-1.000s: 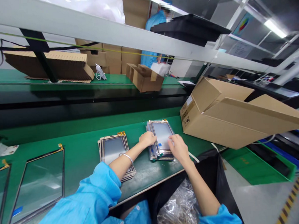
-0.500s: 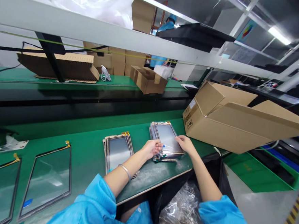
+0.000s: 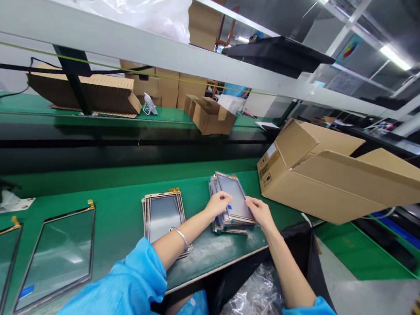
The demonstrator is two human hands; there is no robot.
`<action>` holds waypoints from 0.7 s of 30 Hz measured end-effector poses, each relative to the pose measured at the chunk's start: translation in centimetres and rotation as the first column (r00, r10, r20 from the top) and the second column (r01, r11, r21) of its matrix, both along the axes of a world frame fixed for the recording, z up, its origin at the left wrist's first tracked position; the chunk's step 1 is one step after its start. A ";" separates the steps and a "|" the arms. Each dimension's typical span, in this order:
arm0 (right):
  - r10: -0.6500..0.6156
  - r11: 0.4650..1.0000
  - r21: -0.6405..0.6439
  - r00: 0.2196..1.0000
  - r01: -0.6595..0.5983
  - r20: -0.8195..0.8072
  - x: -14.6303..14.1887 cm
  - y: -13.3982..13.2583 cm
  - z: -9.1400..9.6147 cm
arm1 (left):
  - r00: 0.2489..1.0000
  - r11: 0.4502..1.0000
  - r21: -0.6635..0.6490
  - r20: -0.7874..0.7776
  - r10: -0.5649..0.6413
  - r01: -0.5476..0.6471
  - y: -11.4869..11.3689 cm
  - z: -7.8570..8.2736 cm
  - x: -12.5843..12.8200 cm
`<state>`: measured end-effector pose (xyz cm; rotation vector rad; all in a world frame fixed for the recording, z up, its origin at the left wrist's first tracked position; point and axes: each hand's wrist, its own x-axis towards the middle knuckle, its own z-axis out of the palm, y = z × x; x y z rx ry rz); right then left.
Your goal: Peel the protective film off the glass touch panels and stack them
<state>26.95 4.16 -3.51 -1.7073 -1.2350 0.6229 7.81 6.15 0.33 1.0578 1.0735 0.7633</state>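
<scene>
Head view: both hands' fingers point(image 3: 223, 205) pinching top panel point(image 3: 235, 201).

a: the left hand point(image 3: 218, 205) covers the near left edge of the top panel point(image 3: 236, 201); what's under there can't be seen.

b: and the far-left glass sheet point(image 3: 0, 268) is cut off by the frame, its label too small to read.
</scene>
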 end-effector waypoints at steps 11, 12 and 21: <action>0.063 0.995 -0.051 0.918 -0.090 -0.392 -1.7 0.1 0.3 | 0.983 0.971 0.157 0.054 0.173 -0.179 0.1 -1.9 -1.2; 0.068 0.993 -0.055 0.899 -0.102 -0.432 -1.7 0.0 0.4 | 0.987 0.973 0.169 0.044 0.154 -0.159 0.2 -1.8 -1.2; 0.098 0.975 -0.092 0.758 -0.204 -0.645 -2.9 -1.8 2.7 | 0.971 0.939 0.338 -0.240 0.019 0.065 1.2 -1.4 -4.0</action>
